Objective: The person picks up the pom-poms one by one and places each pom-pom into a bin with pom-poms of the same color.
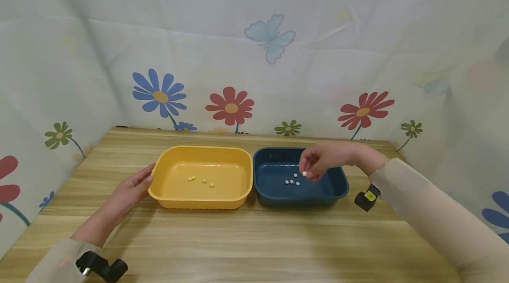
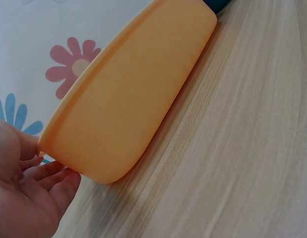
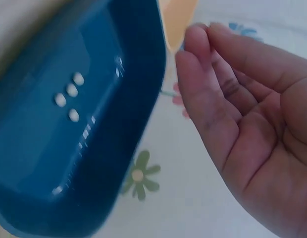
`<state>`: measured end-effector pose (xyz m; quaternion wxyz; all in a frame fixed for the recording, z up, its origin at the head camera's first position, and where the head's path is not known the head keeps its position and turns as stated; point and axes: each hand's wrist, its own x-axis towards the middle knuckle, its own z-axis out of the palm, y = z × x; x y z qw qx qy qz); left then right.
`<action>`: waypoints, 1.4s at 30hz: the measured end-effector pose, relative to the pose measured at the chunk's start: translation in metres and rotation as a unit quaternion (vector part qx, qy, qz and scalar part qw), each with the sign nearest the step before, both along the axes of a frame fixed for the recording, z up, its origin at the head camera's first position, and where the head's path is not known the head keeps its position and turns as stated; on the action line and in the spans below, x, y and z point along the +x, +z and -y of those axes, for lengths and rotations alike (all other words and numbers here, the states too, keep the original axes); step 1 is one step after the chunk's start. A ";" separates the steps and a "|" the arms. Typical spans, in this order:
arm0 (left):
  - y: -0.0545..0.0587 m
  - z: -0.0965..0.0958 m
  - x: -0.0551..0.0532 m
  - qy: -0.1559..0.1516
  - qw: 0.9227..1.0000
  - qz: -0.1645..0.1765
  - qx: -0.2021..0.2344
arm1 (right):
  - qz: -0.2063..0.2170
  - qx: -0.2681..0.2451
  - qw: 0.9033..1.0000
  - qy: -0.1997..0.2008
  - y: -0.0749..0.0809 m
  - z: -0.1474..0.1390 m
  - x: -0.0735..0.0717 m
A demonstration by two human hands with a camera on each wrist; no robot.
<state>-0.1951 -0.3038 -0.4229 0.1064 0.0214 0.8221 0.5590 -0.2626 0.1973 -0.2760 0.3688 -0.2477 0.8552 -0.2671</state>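
A yellow plastic tray (image 1: 200, 203) holds several small yellow balls (image 1: 204, 181). My left hand (image 1: 129, 190) touches the outside of its left end, fingertips at the rim; the left wrist view shows relaxed fingers (image 2: 62, 186) against the end wall. Right beside it stands a dark blue tray (image 1: 274, 194) with several small white balls (image 1: 291, 182) grouped on its floor. Above that tray, my right hand (image 1: 318, 159) pinches one white ball (image 1: 304, 173) between thumb and fingertips. In the right wrist view the pinched ball is hidden behind the fingers (image 3: 195, 64).
Both trays stand on a wood-grain table (image 1: 254, 239). Behind them and at the sides hangs a pale cloth (image 1: 191, 40) printed with flowers and a butterfly. A black wrist camera (image 1: 101, 267) is on the left wrist, another camera (image 1: 366, 199) on the right.
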 end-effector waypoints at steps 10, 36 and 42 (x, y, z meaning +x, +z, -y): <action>0.000 0.000 0.000 0.000 1.000 -0.005 -0.001 | 0.042 0.043 0.998 0.002 -0.007 -0.006 -0.036; -0.002 -0.001 -0.001 -0.001 1.000 -0.016 0.021 | 0.150 0.140 0.974 -0.098 -0.080 -0.012 -0.091; -0.002 -0.001 0.000 0.002 1.000 -0.016 0.020 | 0.152 0.155 0.969 -0.114 -0.087 -0.011 -0.092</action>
